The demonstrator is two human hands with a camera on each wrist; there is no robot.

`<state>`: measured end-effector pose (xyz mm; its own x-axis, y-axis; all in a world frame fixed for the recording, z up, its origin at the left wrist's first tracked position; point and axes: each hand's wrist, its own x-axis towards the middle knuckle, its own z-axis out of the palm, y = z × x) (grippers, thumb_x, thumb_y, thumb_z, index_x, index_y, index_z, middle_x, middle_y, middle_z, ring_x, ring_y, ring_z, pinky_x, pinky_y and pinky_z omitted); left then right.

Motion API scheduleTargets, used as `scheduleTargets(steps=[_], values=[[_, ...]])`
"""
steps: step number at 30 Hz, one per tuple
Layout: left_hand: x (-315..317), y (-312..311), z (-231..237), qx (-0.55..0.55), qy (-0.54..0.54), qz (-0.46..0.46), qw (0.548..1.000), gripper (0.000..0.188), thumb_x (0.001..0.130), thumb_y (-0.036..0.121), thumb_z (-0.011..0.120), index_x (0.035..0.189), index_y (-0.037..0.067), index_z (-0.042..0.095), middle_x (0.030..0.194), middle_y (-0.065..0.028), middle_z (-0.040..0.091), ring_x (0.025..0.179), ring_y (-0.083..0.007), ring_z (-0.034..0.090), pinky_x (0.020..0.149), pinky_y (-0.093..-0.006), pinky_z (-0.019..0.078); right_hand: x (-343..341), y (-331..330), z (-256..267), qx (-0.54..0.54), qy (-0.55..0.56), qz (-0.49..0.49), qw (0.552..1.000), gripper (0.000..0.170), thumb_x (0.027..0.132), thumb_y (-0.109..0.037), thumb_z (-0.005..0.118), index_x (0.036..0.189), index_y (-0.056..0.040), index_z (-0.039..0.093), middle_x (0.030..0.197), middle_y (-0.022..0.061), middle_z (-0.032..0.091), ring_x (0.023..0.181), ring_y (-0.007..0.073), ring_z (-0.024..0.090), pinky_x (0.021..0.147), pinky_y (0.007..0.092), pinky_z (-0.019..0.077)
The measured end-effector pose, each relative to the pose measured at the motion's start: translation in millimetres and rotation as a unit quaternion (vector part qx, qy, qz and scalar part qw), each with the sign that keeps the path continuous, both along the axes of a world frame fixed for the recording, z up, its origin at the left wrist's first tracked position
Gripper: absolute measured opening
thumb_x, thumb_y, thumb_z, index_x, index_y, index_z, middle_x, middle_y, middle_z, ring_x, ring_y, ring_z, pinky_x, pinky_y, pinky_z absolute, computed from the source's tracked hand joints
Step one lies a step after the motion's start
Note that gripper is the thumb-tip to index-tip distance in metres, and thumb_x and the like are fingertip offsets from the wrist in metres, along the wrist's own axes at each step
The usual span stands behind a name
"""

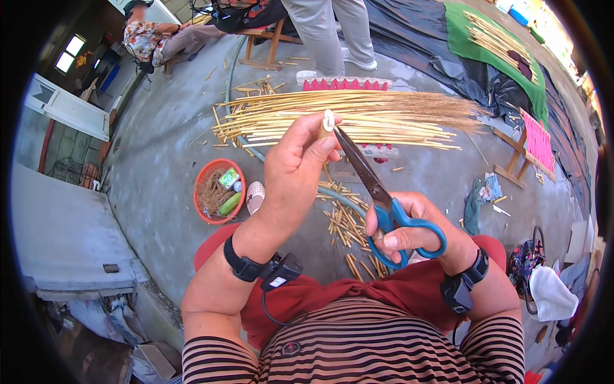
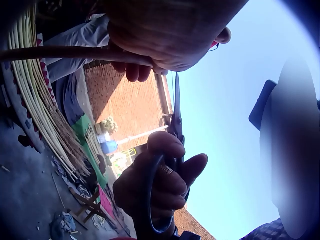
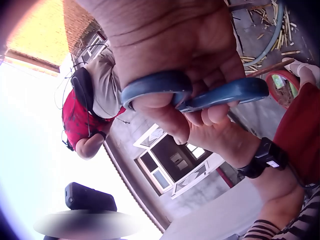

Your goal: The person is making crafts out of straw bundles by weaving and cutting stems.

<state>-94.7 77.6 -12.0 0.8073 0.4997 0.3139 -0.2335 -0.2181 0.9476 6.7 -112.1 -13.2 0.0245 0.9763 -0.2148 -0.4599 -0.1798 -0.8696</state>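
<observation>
Spanning between both hands (image 1: 294, 163) (image 1: 419, 224), blue-handled scissors (image 1: 371, 182)

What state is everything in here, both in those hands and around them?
Left hand: gripping the rod
Right hand: holding the scissors by their handles
Scissors: apparently closed or nearly so, tips by the rod's end
Rod: held, its end whitish
Basin: upright, uncovered, things inside
Long stalks: piled side by side
Short stalk pieces: scattered on the ground
Green cloth: spread out
Pink-topped stool: standing, unfolded
Hose: lying on the ground
</observation>
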Motion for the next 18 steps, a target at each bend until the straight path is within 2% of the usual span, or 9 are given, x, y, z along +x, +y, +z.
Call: scheduleTargets(steps=[6, 9, 18], values=[[1.8, -2.9, -4.6, 0.000, -0.022, -0.008, 1.000, 0.027, 0.093, 0.007, 0.053, 0.119, 0.000, 0.054, 0.095, -0.0054, 0.060, 0.081, -0.0102, 0.056, 0.073, -0.0230, 0.0469, -0.3, -2.2, -2.8, 0.002, 0.004, -0.014, 1.000, 0.026, 0.082, -0.021, 0.070, 0.097, -0.0038, 0.056, 0.069, 0.0012, 0.056, 0.054, 0.0072, 0.052, 0.050, 0.0204, 0.0404], [0.1, -2.9, -5.5, 0.019, 0.003, -0.001, 1.000, 0.026, 0.093, 0.006, 0.053, 0.117, 0.000, 0.055, 0.093, -0.0050, 0.060, 0.079, -0.0094, 0.056, 0.071, -0.0215, 0.0463, 0.7, -3.6, -2.0, -0.008, 0.006, -0.015, 1.000, 0.026, 0.082, -0.021, 0.070, 0.096, -0.0035, 0.057, 0.067, 0.0011, 0.056, 0.052, 0.0074, 0.052, 0.049, 0.0205, 0.0399], [-5.7, 11.6, 3.2, -0.010, 0.106, -0.114, 0.988, 0.026, 0.093, 0.011, 0.053, 0.115, -0.002, 0.056, 0.079, -0.0016, 0.056, 0.069, -0.0062, 0.048, 0.062, -0.0185, 0.0393, 13.3, -15.8, 4.8, -0.029, 0.076, -0.003, 0.997, 0.023, 0.080, -0.016, 0.070, 0.094, -0.0012, 0.058, 0.064, 0.0001, 0.054, 0.048, 0.0070, 0.049, 0.044, 0.0204, 0.0386]])
